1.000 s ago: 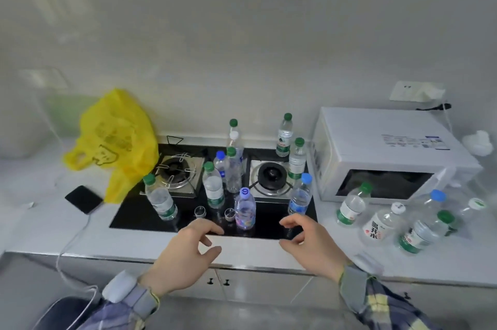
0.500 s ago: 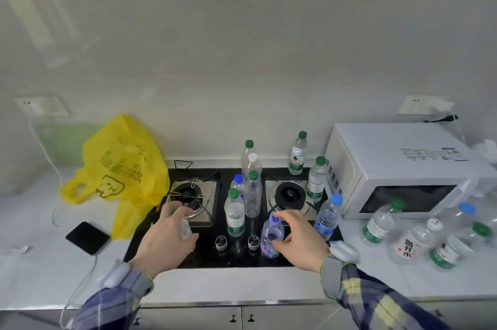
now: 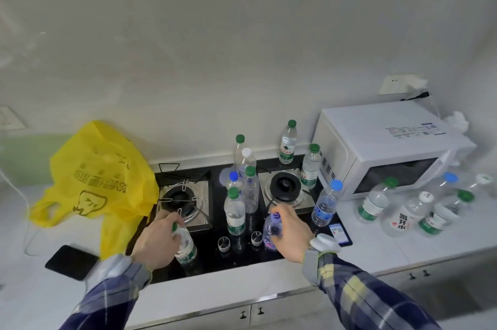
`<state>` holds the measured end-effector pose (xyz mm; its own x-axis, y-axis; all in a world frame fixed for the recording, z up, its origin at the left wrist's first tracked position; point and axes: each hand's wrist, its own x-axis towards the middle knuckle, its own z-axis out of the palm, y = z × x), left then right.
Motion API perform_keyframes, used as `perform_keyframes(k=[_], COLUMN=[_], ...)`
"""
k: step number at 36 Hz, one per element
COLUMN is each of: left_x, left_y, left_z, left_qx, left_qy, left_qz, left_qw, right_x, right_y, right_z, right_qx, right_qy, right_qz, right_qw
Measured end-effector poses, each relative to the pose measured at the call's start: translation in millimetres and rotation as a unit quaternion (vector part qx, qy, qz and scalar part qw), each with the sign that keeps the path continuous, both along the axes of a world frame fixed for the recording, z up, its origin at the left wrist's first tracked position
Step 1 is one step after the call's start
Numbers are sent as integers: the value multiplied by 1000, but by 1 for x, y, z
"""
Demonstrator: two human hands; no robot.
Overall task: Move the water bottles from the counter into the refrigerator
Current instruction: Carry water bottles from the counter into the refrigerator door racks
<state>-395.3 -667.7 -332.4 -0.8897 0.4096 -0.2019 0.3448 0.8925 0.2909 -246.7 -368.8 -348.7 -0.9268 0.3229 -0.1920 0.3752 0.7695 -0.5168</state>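
My left hand (image 3: 157, 242) is wrapped around a green-capped water bottle (image 3: 185, 247) standing at the front left of the black gas hob (image 3: 207, 262). My right hand (image 3: 291, 232) grips a small purple-tinted bottle (image 3: 270, 232) with a blue cap at the hob's front middle. Several more bottles stand between the burners, among them a green-capped one (image 3: 235, 212) and a blue-capped one (image 3: 325, 204). Further bottles (image 3: 398, 218) cluster on the white counter in front of the microwave. No refrigerator is in view.
A white microwave (image 3: 387, 146) sits at the right against the wall. A yellow plastic bag (image 3: 99, 176) lies left of the hob, with a black phone (image 3: 71, 262) and a white cable near it. Two small round knobs (image 3: 223, 245) stand at the hob's front.
Both hands reached forward from the counter's front edge onto the hob. The left closed around the green-capped bottle and the right around the purple-tinted one.
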Motion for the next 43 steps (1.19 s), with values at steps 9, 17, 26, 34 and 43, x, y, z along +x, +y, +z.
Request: perform_keyframes(k=[9, 17, 26, 34, 43], left_x=[8, 36, 71, 121, 199], left_y=[3, 40, 126, 220, 318], left_z=[19, 64, 82, 89, 106], left_qx=[-4, 2, 74, 138, 188], left_qy=[-50, -62, -101, -79, -102], left_qz=[-80, -181, -310, -425, -500], left_qw=[995, 982, 942, 891, 839], right_x=[2, 31, 117, 208, 321], right_y=[-19, -11, 23, 42, 67], right_z=[-4, 18, 50, 72, 92], right_qx=[-24, -60, -56, -48, -24], right_qy=[18, 66, 70, 77, 141], right_qz=[-52, -99, -221, -328, -463], right_qw=[998, 991, 971, 940, 875])
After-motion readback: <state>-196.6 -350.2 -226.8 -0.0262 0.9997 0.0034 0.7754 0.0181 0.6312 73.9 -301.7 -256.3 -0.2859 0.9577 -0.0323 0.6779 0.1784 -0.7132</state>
